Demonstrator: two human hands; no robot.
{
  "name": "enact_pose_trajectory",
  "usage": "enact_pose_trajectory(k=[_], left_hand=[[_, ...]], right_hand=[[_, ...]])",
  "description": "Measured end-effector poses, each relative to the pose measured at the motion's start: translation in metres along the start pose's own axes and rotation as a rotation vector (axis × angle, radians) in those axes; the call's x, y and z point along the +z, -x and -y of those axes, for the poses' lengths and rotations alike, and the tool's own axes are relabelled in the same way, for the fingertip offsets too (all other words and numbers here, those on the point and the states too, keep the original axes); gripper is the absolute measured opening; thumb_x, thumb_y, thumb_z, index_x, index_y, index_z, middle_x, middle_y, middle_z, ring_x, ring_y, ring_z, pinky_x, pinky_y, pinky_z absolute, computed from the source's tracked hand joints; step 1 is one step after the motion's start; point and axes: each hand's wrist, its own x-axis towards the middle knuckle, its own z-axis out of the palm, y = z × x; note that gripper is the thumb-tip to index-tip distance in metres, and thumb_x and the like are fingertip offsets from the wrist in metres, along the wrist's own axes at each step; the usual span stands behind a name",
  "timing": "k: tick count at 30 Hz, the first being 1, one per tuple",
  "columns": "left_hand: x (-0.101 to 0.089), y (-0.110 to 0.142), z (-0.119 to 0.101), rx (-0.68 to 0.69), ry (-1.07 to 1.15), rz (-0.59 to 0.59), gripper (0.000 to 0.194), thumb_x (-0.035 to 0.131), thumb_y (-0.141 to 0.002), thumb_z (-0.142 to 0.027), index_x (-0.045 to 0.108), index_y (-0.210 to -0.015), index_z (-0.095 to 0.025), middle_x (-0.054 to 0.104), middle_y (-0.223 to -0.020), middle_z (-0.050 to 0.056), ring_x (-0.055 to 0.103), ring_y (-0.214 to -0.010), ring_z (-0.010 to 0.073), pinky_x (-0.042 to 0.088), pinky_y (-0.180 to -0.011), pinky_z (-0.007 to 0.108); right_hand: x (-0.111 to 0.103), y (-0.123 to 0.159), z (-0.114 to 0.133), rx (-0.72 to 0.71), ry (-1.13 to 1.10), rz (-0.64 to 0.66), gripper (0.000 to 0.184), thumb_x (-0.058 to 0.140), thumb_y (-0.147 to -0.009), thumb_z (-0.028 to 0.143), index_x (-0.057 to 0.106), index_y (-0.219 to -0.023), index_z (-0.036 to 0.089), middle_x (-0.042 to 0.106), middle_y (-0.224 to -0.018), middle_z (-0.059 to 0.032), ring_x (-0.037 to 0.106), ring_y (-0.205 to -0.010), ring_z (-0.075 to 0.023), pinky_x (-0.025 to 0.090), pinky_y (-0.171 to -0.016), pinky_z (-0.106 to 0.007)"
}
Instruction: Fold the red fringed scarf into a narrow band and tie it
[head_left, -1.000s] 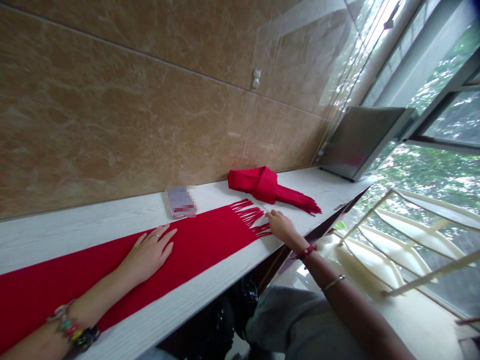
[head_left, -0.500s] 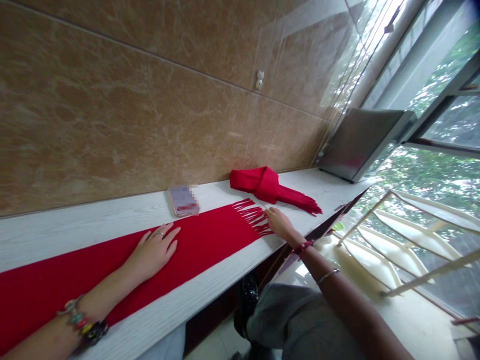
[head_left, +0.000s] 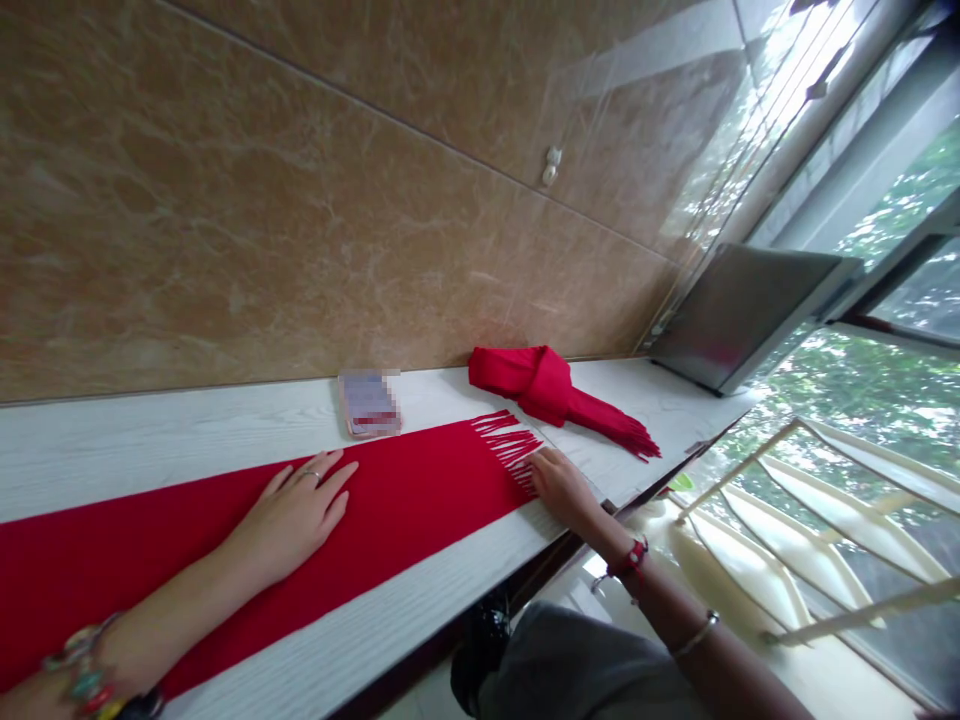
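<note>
A long red scarf (head_left: 405,490) lies flat along the white wooden counter (head_left: 187,440). My left hand (head_left: 292,510) rests palm down on its middle, fingers spread. My right hand (head_left: 559,485) lies on the fringed end (head_left: 510,445) of the scarf, fingers stretched out over the tassels. A second red scarf (head_left: 551,390), tied in a loose knot, sits further right on the counter, just beyond my right hand.
A phone (head_left: 367,402) lies on the counter by the tan marble wall (head_left: 300,230), just behind the flat scarf. A grey laptop (head_left: 739,315) stands at the counter's far right end by the window. My grey-trousered knee (head_left: 570,670) is under the counter edge.
The view has tilted and shifted slightly. My right hand has slid a little along the fringe toward the counter's front edge. My left hand stays flat on the scarf.
</note>
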Motion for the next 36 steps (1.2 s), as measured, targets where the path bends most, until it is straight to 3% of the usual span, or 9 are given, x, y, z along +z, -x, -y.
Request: enact_pose_trajectory(k=[4, 7, 10, 13, 17, 21, 26, 30, 36], left_hand=[[0.0, 0.0, 0.0, -0.004, -0.003, 0.004, 0.051, 0.026, -0.084, -0.035, 0.05, -0.126, -0.018, 0.044, -0.135, 0.008, 0.04, -0.123, 0.026, 0.032, -0.099, 0.046], [0.0, 0.001, 0.001, 0.017, -0.013, -0.035, 0.05, 0.026, -0.084, -0.034, 0.052, -0.124, -0.018, 0.046, -0.132, 0.009, 0.043, -0.12, 0.0265, 0.034, -0.097, 0.046], [-0.002, 0.001, -0.001, 0.049, -0.053, -0.085, 0.05, 0.026, -0.084, -0.033, 0.056, -0.12, -0.017, 0.049, -0.13, 0.011, 0.044, -0.119, 0.028, 0.036, -0.095, 0.045], [-0.004, 0.0, -0.003, 0.098, -0.086, -0.137, 0.048, 0.027, -0.084, -0.031, 0.06, -0.115, -0.016, 0.049, -0.129, 0.011, 0.043, -0.12, 0.0288, 0.036, -0.096, 0.045], [0.001, 0.0, 0.0, 0.129, -0.082, -0.117, 0.048, 0.026, -0.084, -0.029, 0.059, -0.115, -0.017, 0.052, -0.127, 0.01, 0.046, -0.117, 0.0276, 0.039, -0.094, 0.044], [0.007, -0.001, 0.003, 0.114, -0.061, -0.091, 0.049, 0.026, -0.084, -0.032, 0.058, -0.118, -0.016, 0.053, -0.126, 0.011, 0.047, -0.116, 0.0271, 0.038, -0.095, 0.043], [0.002, -0.003, 0.003, 0.065, -0.049, -0.081, 0.049, 0.026, -0.085, -0.035, 0.057, -0.119, -0.015, 0.05, -0.128, 0.01, 0.046, -0.116, 0.0262, 0.038, -0.095, 0.042], [-0.007, -0.004, 0.006, -0.073, -0.092, -0.064, 0.05, 0.025, -0.087, -0.035, 0.054, -0.121, -0.013, 0.051, -0.127, 0.011, 0.047, -0.115, 0.0259, 0.038, -0.096, 0.04], [-0.019, -0.002, 0.005, -0.21, -0.137, 0.05, 0.046, 0.025, -0.089, -0.031, 0.048, -0.125, -0.012, 0.049, -0.129, 0.011, 0.046, -0.117, 0.0248, 0.036, -0.095, 0.039]], right_hand=[[-0.005, 0.003, -0.03, 0.117, 0.05, -0.111, 0.023, 0.039, -0.078, 0.008, 0.058, -0.088, 0.016, 0.058, -0.086, -0.011, 0.052, -0.082, -0.0219, 0.043, -0.076, -0.036], [-0.014, 0.003, -0.017, 0.068, -0.027, -0.179, 0.023, 0.039, -0.079, 0.009, 0.057, -0.089, 0.017, 0.058, -0.087, -0.0093, 0.052, -0.083, -0.0208, 0.043, -0.075, -0.034], [-0.02, 0.002, 0.007, 0.009, -0.122, 0.004, 0.02, 0.039, -0.078, 0.007, 0.056, -0.079, 0.017, 0.057, -0.075, -0.0042, 0.053, -0.07, -0.0154, 0.042, -0.065, -0.026], [-0.021, 0.001, 0.013, 0.105, -0.022, 0.152, 0.019, 0.041, -0.077, 0.007, 0.056, -0.072, 0.017, 0.057, -0.072, -0.0031, 0.051, -0.063, -0.0128, 0.038, -0.06, -0.022], [-0.018, 0.001, -0.017, 0.281, 0.101, 0.097, 0.019, 0.04, -0.076, 0.006, 0.057, -0.074, 0.014, 0.057, -0.074, -0.0067, 0.051, -0.062, -0.0136, 0.038, -0.058, -0.024], [-0.023, -0.003, -0.04, 0.296, 0.109, 0.015, 0.024, 0.038, -0.076, 0.003, 0.06, -0.079, 0.013, 0.059, -0.078, -0.0096, 0.054, -0.071, -0.0164, 0.04, -0.066, -0.026], [-0.025, -0.027, -0.011, 0.124, 0.012, -0.009, 0.023, 0.04, -0.079, 0.007, 0.061, -0.084, 0.015, 0.061, -0.085, -0.0074, 0.055, -0.082, -0.0156, 0.042, -0.076, -0.025], [-0.013, -0.069, 0.034, -0.26, -0.197, 0.046, 0.023, 0.044, -0.081, 0.009, 0.061, -0.094, 0.016, 0.062, -0.096, -0.0076, 0.055, -0.092, -0.0164, 0.043, -0.082, -0.029], [0.016, -0.132, 0.074, -0.417, -0.155, 0.326, 0.034, 0.052, -0.08, 0.012, 0.055, -0.114, 0.01, 0.056, -0.116, -0.0147, 0.05, -0.109, -0.0194, 0.038, -0.093, -0.032]])
